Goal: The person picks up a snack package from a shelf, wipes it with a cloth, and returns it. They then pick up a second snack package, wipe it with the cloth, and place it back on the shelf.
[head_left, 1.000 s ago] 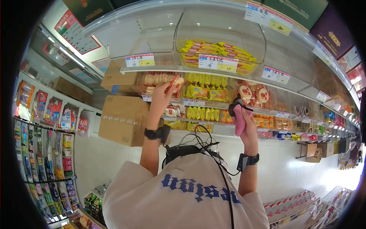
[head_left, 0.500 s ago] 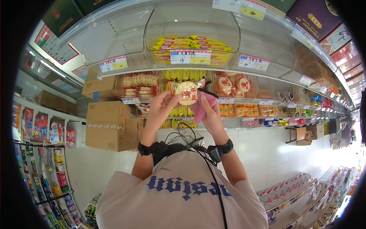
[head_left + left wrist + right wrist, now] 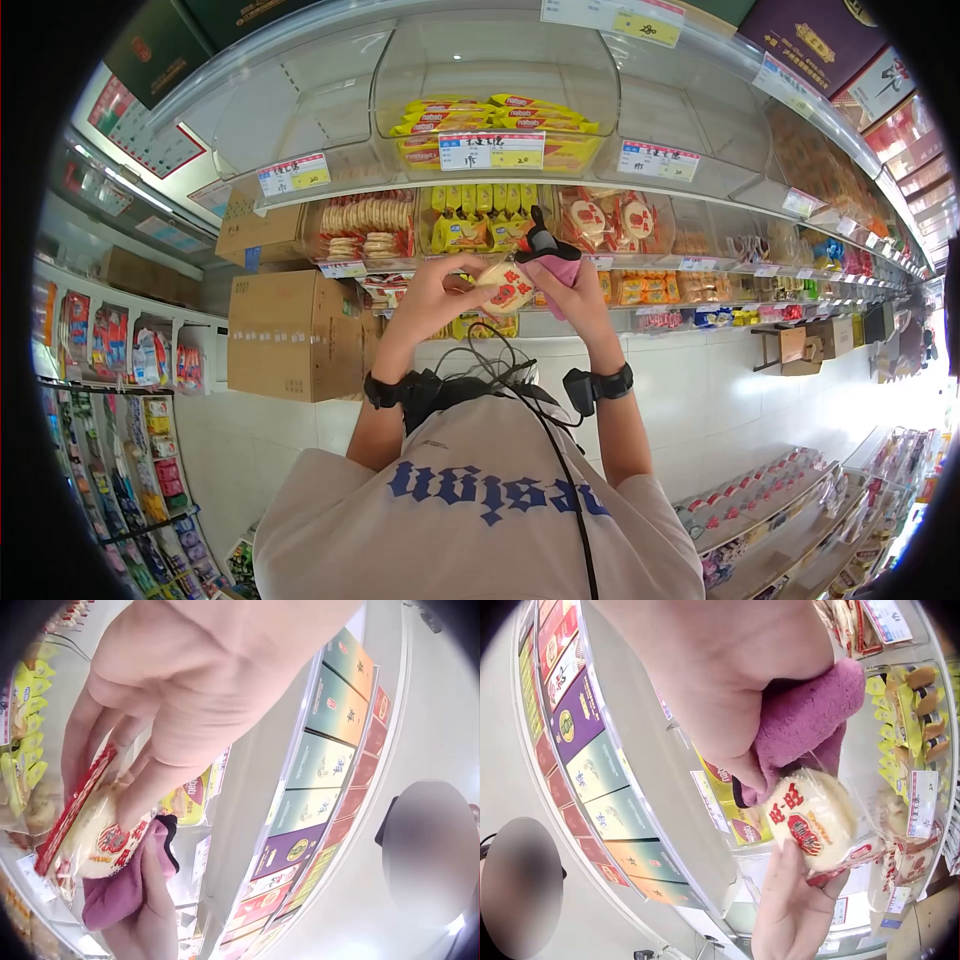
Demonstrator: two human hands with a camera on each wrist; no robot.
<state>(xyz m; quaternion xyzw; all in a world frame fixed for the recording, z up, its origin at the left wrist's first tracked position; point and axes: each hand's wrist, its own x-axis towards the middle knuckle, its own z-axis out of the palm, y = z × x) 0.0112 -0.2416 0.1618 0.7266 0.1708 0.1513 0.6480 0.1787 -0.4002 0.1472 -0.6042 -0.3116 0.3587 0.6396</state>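
Observation:
My left hand (image 3: 432,297) pinches a round rice cracker pack (image 3: 507,288) in clear wrapping with red print and a red end strip. It is tilted in front of my chest. My right hand (image 3: 577,300) grips a pink-purple cloth (image 3: 563,276) with a black edge, thumb on top. In the right wrist view the cloth (image 3: 802,720) overlaps one end of the cracker pack (image 3: 814,817), with the left thumb on the pack's face. The left wrist view shows the pack's red strip (image 3: 75,810) beside the left fingers and the cloth (image 3: 120,892) close under the pack.
Bins of rice crackers (image 3: 365,222), yellow snack packs (image 3: 475,232) and larger round crackers (image 3: 610,220) line the shelf ahead. Above is a bin of yellow wafer packs (image 3: 490,120). Cardboard boxes (image 3: 285,335) stand at the left. Black cables (image 3: 490,360) hang by my chest.
My left hand has brought the cracker pack from the left bin to the middle, and my right hand has moved left with the cloth to meet it. The pack has since tilted and come lower.

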